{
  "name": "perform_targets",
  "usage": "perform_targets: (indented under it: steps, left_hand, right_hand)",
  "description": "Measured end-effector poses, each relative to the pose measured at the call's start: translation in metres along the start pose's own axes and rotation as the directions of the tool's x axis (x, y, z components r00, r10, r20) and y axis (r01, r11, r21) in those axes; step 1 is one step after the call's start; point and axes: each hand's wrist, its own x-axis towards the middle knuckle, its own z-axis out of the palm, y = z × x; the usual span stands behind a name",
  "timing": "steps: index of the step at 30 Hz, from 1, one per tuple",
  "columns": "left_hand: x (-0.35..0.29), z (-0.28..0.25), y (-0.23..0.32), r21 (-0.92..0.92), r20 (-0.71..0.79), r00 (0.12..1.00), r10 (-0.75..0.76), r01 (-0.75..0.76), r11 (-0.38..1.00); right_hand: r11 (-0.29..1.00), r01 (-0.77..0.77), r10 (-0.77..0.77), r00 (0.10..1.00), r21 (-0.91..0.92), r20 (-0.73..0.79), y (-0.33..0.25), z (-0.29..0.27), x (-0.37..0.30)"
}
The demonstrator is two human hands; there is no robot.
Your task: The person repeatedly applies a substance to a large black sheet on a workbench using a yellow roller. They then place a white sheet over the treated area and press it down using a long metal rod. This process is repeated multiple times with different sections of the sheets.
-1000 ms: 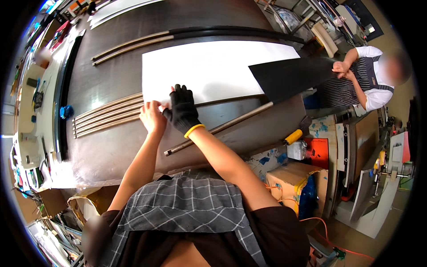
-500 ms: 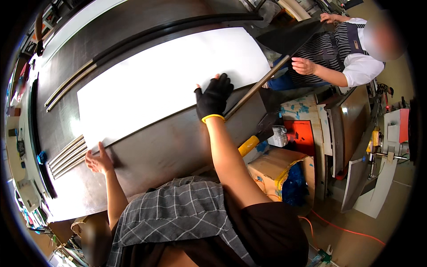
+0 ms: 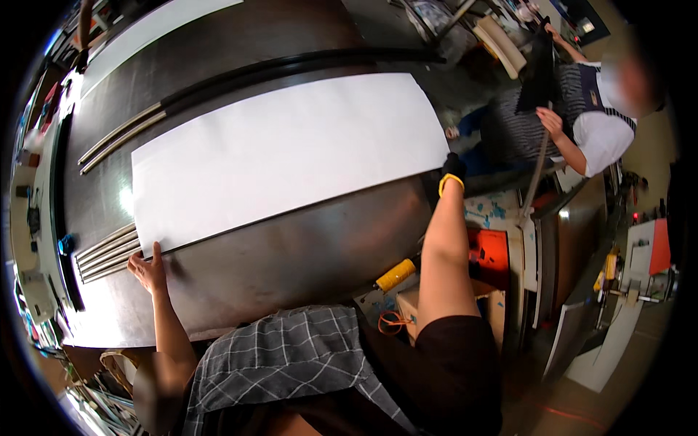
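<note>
On the steel worktop [image 3: 291,247], the white sheet [image 3: 283,156] lay flat along its middle. The bare left hand [image 3: 149,270] pressed spread fingers at its near-left corner; the gloved right hand [image 3: 452,168] gripped the sheet's right end, fingers hidden. Positioning seemed underway; squaring demanded both hands together.

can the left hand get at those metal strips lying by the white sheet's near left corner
Probably yes. The left hand rests bare on the steel table at the white sheet corner, and the metal strips lie just to its left with nothing between them.
</note>
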Motion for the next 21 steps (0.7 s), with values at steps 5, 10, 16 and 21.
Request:
perform_targets:
  steps: [5,10,16,21]
  left_hand:
    - [0.013,-0.014,-0.032,-0.107,0.08,0.994,0.08,-0.071,0.992]
    - [-0.002,-0.017,-0.051,-0.089,0.056,0.972,0.228,-0.223,0.971]
    - [-0.031,-0.044,-0.084,-0.081,0.085,0.989,0.119,-0.112,0.99]
    - [-0.022,-0.077,-0.101,-0.314,0.261,0.947,0.186,-0.099,0.944]
  right_hand:
    - [0.72,-0.236,0.217,0.97,0.653,0.112,-0.034,-0.03,-0.01]
    - [0.647,-0.314,0.292,0.944,0.695,0.155,-0.045,-0.065,-0.04]
    - [0.977,-0.103,0.121,0.989,0.184,-0.088,-0.019,-0.063,-0.046]
    - [0.909,0.222,-0.3,0.936,-0.353,-0.185,-0.1,-0.048,-0.154]
